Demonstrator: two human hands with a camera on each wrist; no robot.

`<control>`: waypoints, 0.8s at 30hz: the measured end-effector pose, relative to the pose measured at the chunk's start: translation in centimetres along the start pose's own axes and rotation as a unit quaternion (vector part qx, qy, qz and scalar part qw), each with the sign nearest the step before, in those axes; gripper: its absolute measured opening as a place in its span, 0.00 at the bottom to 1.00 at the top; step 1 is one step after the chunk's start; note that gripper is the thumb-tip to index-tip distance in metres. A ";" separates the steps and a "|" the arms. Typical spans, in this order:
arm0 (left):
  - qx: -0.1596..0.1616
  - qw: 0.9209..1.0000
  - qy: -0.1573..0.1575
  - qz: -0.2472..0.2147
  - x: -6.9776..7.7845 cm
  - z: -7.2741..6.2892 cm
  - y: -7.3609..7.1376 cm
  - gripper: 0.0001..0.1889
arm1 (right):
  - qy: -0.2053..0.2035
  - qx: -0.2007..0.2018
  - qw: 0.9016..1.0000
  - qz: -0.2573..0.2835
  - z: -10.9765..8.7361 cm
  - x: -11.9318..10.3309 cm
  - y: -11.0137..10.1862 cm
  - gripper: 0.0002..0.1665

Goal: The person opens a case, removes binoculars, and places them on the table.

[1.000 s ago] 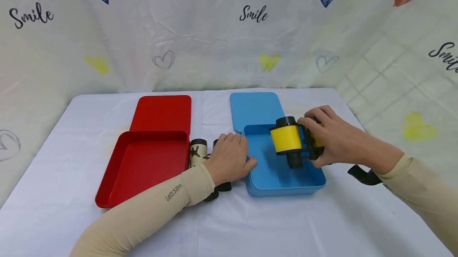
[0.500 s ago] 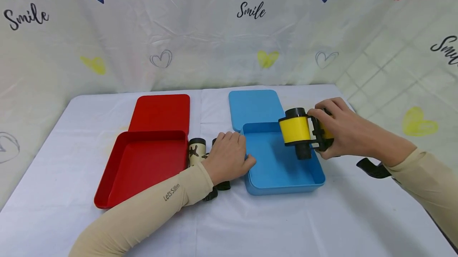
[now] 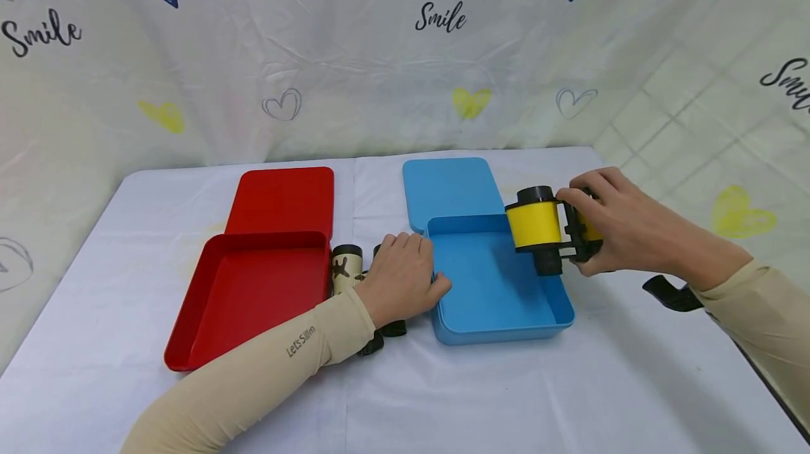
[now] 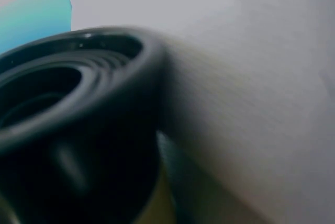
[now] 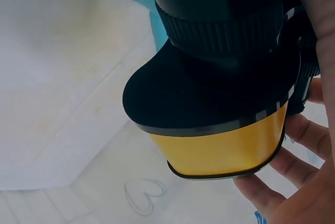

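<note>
My right hand (image 3: 616,218) grips a yellow and black pair of binoculars (image 3: 533,224), held above the right side of an open blue box (image 3: 503,334). In the right wrist view its yellow barrel (image 5: 220,150) is close, with my fingers around the side. My left hand (image 3: 399,282) lies over a camouflage-patterned pair of binoculars (image 3: 346,271) between the two boxes. Its thumb is by the blue box's left rim, and the fingertips are hidden, so its hold does not show. A black eyepiece (image 4: 99,114) fills much of the left wrist view.
To the left stands an open red box (image 3: 183,327) with its lid (image 3: 281,197) folded back. The blue lid (image 3: 452,190) lies behind its box. A white cloth covers the table (image 3: 455,405), and a printed curtain (image 3: 373,39) hangs behind.
My right hand has moved right and slightly up with the yellow binoculars, from over the blue box's middle toward its right edge. My left hand has stayed in place.
</note>
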State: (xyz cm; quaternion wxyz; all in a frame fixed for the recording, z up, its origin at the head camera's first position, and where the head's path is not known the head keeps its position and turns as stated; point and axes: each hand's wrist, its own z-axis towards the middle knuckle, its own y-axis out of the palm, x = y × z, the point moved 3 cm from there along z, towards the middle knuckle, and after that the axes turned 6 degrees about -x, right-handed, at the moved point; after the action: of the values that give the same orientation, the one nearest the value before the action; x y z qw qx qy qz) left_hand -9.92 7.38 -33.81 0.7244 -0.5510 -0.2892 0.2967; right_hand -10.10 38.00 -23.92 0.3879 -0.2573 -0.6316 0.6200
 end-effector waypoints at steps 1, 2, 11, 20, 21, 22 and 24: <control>-0.001 1.000 -0.001 -0.001 0.0 0.0 0.0 0.13 | 0.001 0.000 1.000 -0.002 -0.1 0.1 0.0 0.59; -0.002 1.000 -0.002 -0.001 0.0 0.0 0.0 0.13 | 0.004 0.000 1.000 -0.004 -0.1 0.2 0.0 0.59; 0.015 1.000 0.004 0.002 0.1 -0.1 -0.2 0.13 | 0.007 0.018 1.000 -0.014 -0.5 1.4 0.2 0.63; 0.010 1.000 0.000 0.001 0.0 -0.1 -0.2 0.14 | 0.011 0.015 1.000 -0.022 -1.0 2.1 0.7 0.64; 0.011 1.000 0.001 0.001 0.0 -0.1 -0.2 0.14 | 0.012 0.014 1.000 -0.022 -1.1 2.2 0.7 0.64; 0.011 1.000 0.002 0.001 0.0 -0.1 -0.1 0.14 | 0.014 0.014 1.000 -0.023 -1.1 2.3 0.7 0.65; 0.011 1.000 0.002 0.002 0.0 -0.1 -0.1 0.14 | 0.021 0.010 0.999 -0.022 -1.2 2.5 0.7 0.65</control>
State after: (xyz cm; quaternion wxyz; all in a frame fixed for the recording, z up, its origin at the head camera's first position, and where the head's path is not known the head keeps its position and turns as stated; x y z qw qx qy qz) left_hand -9.83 7.29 -33.70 0.7306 -0.5442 -0.2834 0.2996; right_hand -10.61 40.77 -24.25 0.4169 -0.2522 -0.6226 0.6123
